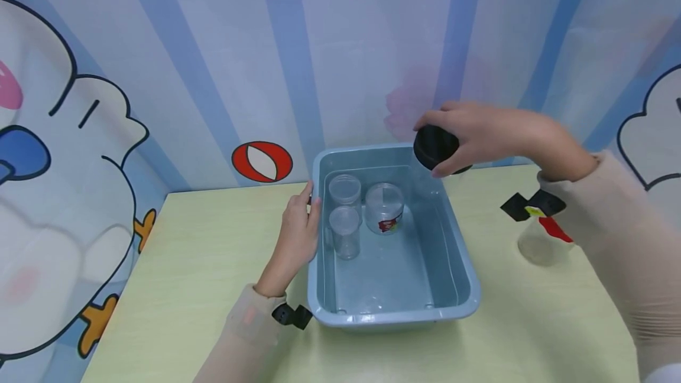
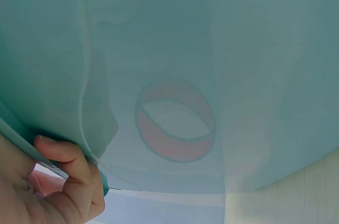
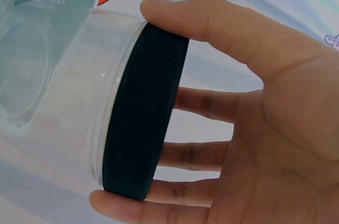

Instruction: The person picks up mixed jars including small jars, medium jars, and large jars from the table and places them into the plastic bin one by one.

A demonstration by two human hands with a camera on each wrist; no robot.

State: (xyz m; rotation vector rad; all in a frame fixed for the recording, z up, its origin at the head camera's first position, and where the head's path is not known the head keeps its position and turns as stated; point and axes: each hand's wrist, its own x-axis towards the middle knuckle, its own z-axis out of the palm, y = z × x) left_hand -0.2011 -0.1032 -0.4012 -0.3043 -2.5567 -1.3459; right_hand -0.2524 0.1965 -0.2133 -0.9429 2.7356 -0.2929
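A light blue plastic basin (image 1: 393,315) stands on the table. My left hand (image 1: 298,226) grips its left rim, and the left wrist view shows the fingers curled over that edge. Above the basin's far right corner, my right hand (image 1: 481,135) holds a clear jar (image 3: 63,97) by its black ribbed lid (image 3: 145,110), thumb on one side and fingers on the other. The jar is tilted, its body pointing toward the basin. Inside the basin are two narrow clear jars (image 1: 346,235) and a wider clear jar (image 1: 384,205) with a red label.
Another clear jar (image 1: 540,247) stands on the pale table (image 1: 213,253) right of the basin, partly hidden by the right sleeve. A printed backdrop (image 1: 362,64) with blue stripes and cartoon figures hangs behind the table.
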